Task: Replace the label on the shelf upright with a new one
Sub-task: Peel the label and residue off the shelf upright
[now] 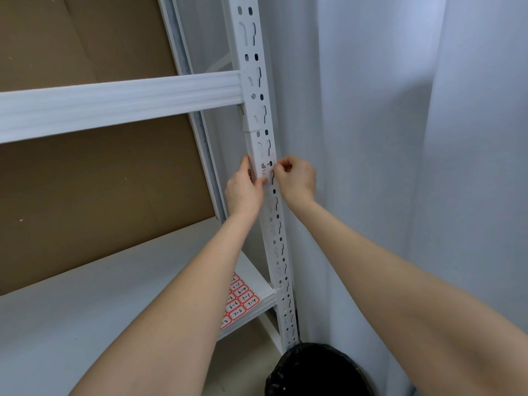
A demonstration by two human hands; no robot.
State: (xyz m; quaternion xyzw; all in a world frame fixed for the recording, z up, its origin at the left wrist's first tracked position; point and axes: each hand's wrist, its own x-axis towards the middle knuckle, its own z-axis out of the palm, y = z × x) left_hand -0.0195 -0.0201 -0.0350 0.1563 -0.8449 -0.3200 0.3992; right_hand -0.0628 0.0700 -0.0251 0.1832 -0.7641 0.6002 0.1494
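Note:
A white slotted shelf upright [258, 90] runs from top to bottom in the middle of the view. A small label [268, 164] with red edging and black handwriting sits on its front face at hand height. My left hand [245, 188] wraps the upright's left edge, thumb and fingers pressed at the label's lower left. My right hand [295, 178] pinches at the label's right edge. My fingers hide much of the label. A sheet of red-bordered numbered labels [239, 299] lies on the lower shelf board [85, 304], partly under my left forearm.
A white crossbeam [120, 100] joins the upright above my hands. Brown cardboard [85, 190] backs the shelf. A white curtain [400, 138] hangs right of the upright. A bin lined with a black bag [317, 370] stands on the floor at the upright's foot.

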